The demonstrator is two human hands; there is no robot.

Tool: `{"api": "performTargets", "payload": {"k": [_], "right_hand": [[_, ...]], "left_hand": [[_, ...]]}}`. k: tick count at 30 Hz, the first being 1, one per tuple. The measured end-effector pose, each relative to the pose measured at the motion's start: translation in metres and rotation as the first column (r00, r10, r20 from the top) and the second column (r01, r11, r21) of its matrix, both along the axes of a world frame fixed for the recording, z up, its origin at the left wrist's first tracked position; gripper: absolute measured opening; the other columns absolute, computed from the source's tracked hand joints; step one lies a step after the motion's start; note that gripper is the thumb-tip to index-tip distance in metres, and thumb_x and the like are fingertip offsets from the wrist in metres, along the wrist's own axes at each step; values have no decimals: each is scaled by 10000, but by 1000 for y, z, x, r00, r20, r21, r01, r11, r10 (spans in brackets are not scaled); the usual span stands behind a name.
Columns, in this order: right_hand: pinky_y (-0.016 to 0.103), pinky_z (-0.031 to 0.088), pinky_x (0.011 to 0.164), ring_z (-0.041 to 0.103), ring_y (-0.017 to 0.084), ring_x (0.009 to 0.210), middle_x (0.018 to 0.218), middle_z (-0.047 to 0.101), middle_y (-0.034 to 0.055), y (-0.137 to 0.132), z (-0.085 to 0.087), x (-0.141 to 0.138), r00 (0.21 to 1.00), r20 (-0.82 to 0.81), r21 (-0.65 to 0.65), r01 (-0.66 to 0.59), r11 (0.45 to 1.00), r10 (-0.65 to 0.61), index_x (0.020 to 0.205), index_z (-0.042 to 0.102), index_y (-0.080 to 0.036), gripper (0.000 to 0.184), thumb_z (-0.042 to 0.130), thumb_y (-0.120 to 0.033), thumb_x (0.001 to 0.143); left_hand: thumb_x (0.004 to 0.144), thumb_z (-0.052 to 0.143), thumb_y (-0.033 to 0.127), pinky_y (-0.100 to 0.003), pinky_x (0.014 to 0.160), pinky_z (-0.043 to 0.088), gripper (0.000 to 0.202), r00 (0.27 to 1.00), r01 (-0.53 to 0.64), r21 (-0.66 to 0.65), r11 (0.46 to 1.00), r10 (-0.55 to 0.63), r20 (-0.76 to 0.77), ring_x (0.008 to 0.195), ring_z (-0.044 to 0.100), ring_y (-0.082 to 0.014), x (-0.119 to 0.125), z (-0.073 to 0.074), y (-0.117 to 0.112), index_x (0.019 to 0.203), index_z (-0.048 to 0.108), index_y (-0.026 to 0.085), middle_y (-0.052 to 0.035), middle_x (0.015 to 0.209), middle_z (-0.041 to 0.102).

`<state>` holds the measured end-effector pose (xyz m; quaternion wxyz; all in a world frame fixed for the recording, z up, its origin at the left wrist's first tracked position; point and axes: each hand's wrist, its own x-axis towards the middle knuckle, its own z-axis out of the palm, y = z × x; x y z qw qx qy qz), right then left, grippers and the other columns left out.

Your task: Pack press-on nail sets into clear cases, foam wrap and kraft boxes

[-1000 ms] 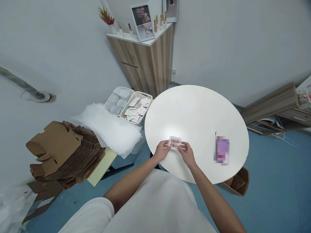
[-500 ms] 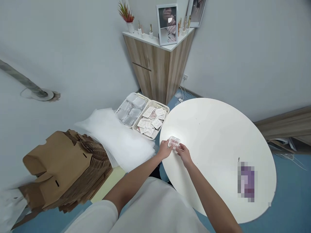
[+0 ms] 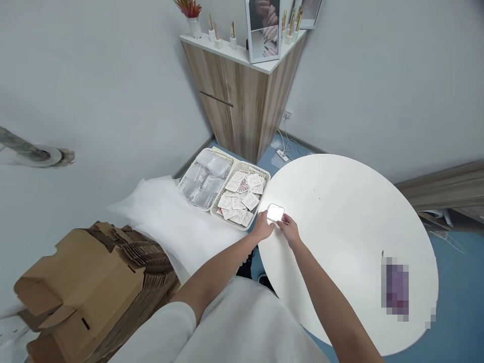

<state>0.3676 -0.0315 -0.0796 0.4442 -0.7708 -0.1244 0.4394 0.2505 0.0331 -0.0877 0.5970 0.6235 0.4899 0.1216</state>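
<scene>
Over the near-left part of the white round table point(image 3: 340, 222), I hold a small clear box of press-on nails point(image 3: 275, 212) in both hands. Its face reflects bright white, so the contents cannot be made out now. My left hand point(image 3: 263, 226) grips the lower left edge of the box, fingers closed. On the other side, my right hand point(image 3: 289, 230) pinches its lower right edge. Nearest to my left hand is a white basket point(image 3: 266, 180) filled with printed cards and similar small packs.
A second basket point(image 3: 209, 207) holds clear plastic packs. White foam sheets point(image 3: 170, 217) and a stack of flat cardboard boxes point(image 3: 98, 272) lie to the left. A blurred purple object point(image 3: 397, 287) rests on the table's right. A wooden corner cabinet point(image 3: 242, 101) stands ahead.
The box has tilted, so its pink nails have given way to a white glare. Both hands stay on it. The whole view has shifted slightly.
</scene>
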Motion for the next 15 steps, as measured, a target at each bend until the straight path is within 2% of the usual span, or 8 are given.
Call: {"api": "performTargets", "payload": {"k": [5,10,15], "right_hand": [[282,457,691,546,179,838,1055,556,44,3,3,-4,1000,27,23,-10,1000,9,1078,535,-210,576,635,-325,523],[305,463,723,537,186,864,1100,526,62,2,-1,-4,1000,28,8,1,1000,-1,1141,485,-209,651,643,-333,523],[306,467,717,534,182,867,1101,514,49,-3,-5,-4,999,39,12,9,1000,-9,1156,460,-244,659,641,-332,529]], "left_hand": [[649,566,218,-307,997,207,642,999,-2,2,1000,2,46,1232,265,-240,-3,-5,-1,1248,343,158,-114,1350,281],[659,561,228,-314,1006,196,645,999,15,27,1000,-17,47,1240,257,-241,-5,-5,-2,1256,331,148,-121,1355,273],[653,576,225,-319,1015,187,654,996,2,-1,1000,-2,84,1241,254,-243,-7,-3,-2,1256,333,158,-113,1353,282]]}}
